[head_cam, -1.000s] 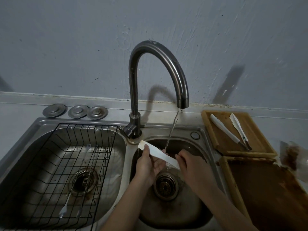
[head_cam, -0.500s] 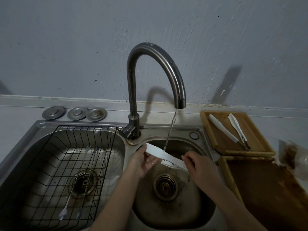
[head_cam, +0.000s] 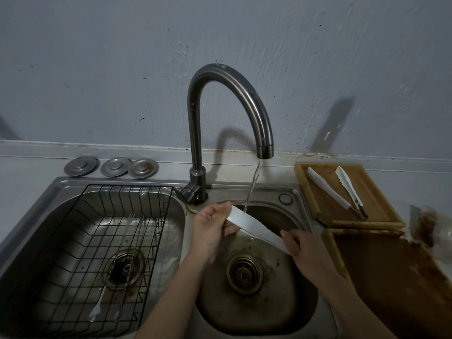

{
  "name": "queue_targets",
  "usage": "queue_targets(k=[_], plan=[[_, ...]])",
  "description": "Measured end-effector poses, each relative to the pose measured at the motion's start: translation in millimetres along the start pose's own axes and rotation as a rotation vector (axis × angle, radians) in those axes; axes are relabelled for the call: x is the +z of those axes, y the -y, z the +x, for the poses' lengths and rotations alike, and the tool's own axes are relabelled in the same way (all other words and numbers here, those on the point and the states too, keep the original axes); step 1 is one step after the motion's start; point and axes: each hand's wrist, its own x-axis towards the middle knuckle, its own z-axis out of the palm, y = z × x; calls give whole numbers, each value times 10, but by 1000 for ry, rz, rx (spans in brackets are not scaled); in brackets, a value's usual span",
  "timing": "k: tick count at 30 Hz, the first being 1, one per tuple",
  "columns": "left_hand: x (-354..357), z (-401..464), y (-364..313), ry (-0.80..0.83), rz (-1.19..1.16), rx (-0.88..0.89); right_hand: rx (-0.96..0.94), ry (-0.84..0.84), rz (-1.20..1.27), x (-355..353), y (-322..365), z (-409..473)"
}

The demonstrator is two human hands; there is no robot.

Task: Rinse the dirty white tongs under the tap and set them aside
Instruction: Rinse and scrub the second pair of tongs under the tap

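White tongs (head_cam: 256, 228) stretch slantwise over the right sink basin (head_cam: 256, 311). My left hand (head_cam: 211, 231) pinches their upper left end and my right hand (head_cam: 305, 250) grips the lower right end. A thin stream of water (head_cam: 253, 187) runs from the curved dark tap (head_cam: 234, 94) and lands on the tongs near my left fingers. My right palm hides the tongs' far end.
A second pair of white tongs (head_cam: 337, 192) lies in a wooden tray (head_cam: 381, 192) right of the sink. In front of it sits a stained wooden tray (head_cam: 391, 277). A black wire rack (head_cam: 80, 253) holding thin metal utensils fills the left basin. Three metal drain plugs (head_cam: 111, 166) lie behind.
Both hands shifted the tongs slightly right and raised them, so the water now hits nearer the left end. My left hand turned palm up around that end.
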Motion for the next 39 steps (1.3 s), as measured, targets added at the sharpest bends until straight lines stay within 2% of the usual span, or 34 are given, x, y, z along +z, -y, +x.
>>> queue_targets(k=[4,7,11,15,19,23,25,31,36,39], plan=[[7,-25,-12,59,-1,69,0,4,-9,4,-1,-1],[1,-28,7,73,112,84,-6,-27,-39,-22,13,-37],[9,-31,25,17,194,74,-105,-47,-160,51,240,-27],[167,-38,50,-49,296,142,-126,-97,-188,195,618,137],[125,-3,-121,-144,49,134,-189,-105,-146,232,804,259],[-12,2,-211,-212,-138,83,-220,137,101,235,875,285],[-39,-13,-202,-225,-159,57,-237,194,119,260,891,259],[-15,-53,-210,-208,-254,75,-388,24,-176,241,827,235],[-91,-5,-325,-287,-299,84,-457,-35,-278,135,662,170],[-160,7,-335,-297,-361,67,-627,-142,-315,108,584,113]])
